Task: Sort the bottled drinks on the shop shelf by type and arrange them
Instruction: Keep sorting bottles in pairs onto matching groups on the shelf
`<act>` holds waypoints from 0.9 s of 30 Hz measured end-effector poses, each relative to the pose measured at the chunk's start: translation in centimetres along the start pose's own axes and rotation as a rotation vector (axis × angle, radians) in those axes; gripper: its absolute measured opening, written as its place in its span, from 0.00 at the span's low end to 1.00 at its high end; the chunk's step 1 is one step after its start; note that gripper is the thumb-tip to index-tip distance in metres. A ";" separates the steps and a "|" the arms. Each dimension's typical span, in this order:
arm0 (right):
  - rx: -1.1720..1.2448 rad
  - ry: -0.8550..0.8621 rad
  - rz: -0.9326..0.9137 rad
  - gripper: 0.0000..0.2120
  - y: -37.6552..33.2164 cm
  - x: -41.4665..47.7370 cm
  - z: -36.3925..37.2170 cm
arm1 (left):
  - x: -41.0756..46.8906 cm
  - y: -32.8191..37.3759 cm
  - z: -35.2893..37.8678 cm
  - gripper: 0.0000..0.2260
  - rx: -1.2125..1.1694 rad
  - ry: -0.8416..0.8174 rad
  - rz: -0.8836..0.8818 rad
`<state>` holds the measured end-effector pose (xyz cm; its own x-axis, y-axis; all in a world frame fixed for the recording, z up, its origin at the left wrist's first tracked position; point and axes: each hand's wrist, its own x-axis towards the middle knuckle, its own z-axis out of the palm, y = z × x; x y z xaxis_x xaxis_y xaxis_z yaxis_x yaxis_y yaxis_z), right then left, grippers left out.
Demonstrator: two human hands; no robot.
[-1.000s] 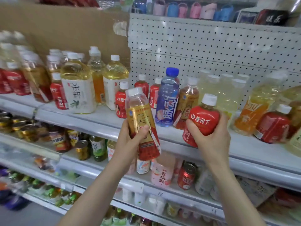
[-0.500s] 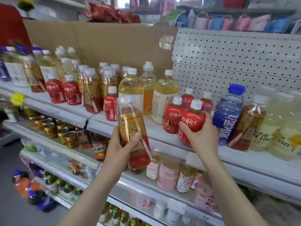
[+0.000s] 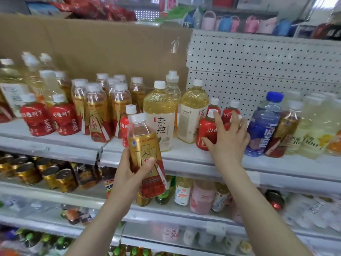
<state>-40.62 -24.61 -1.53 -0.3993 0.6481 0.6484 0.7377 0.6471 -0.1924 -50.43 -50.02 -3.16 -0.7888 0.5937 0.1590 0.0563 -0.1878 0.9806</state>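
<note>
My left hand [image 3: 129, 174] grips a gold-and-red tea bottle [image 3: 145, 156] with a white cap, held upright in front of the top shelf's edge [image 3: 184, 159]. My right hand [image 3: 227, 141] lies with spread fingers against a small red juice bottle [image 3: 205, 132] that stands on the shelf; thumb and index finger touch its front. More red juice bottles [image 3: 230, 111] stand just behind it. Matching gold tea bottles [image 3: 97, 115] are grouped at the left, with two red juice bottles [image 3: 49, 119] in front of them.
Two large yellow tea bottles [image 3: 160, 115] stand mid-shelf. A blue bottle [image 3: 263, 126], a gold bottle [image 3: 282, 133] and pale yellow drinks [image 3: 313, 133] fill the right. Cardboard [image 3: 92, 45] and pegboard [image 3: 258, 71] back the shelf. Cans [image 3: 49, 176] and bottles sit on lower shelves.
My right hand set the red juice bottle down on the shelf beside the other red ones and spread its fingers. The view swung left. My left hand still holds the gold tea bottle.
</note>
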 end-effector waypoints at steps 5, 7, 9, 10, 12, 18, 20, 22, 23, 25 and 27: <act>-0.127 -0.069 0.042 0.36 1.1 1.5 1.6 | 0.1 0.7 -0.6 0.26 -0.008 -0.017 0.007; -0.130 -0.083 0.041 0.33 1.6 2.2 2.0 | 0.1 0.8 -0.6 0.26 -0.004 -0.010 0.001; -0.116 -0.110 0.023 0.33 1.9 2.9 2.5 | 0.0 1.0 -0.4 0.27 0.003 0.001 0.001; -0.106 -0.116 0.016 0.32 2.0 3.1 2.8 | 0.0 1.0 -0.4 0.27 0.005 0.008 0.005; -0.095 -0.141 0.011 0.31 1.9 3.5 3.1 | -0.1 1.3 -0.3 0.28 0.015 0.010 0.006; 0.052 -0.053 -0.011 0.31 1.4 2.4 1.0 | 0.0 1.5 0.4 0.30 0.022 0.004 0.012; 0.146 0.126 0.000 0.30 2.2 1.7 -0.2 | 0.0 1.4 1.0 0.28 0.014 -0.012 0.020; 0.177 0.268 0.081 0.31 3.6 1.8 -1.2 | 0.1 1.3 1.7 0.28 0.014 -0.025 0.028; 0.175 0.302 0.128 0.32 4.5 2.3 -1.6 | 0.1 1.2 2.1 0.29 0.009 -0.028 0.033; 0.128 0.265 0.210 0.37 6.2 4.0 -2.4 | 0.3 1.0 2.9 0.30 0.007 -0.041 0.038; 0.042 0.177 0.254 0.41 7.5 5.7 -2.9 | 0.3 0.9 3.6 0.30 0.020 -0.055 0.051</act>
<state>-35.83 -17.19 2.86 -0.1016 0.7133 0.6934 0.7769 0.4923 -0.3925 -48.41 -47.20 -1.80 -0.7498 0.6259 0.2146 0.1087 -0.2034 0.9730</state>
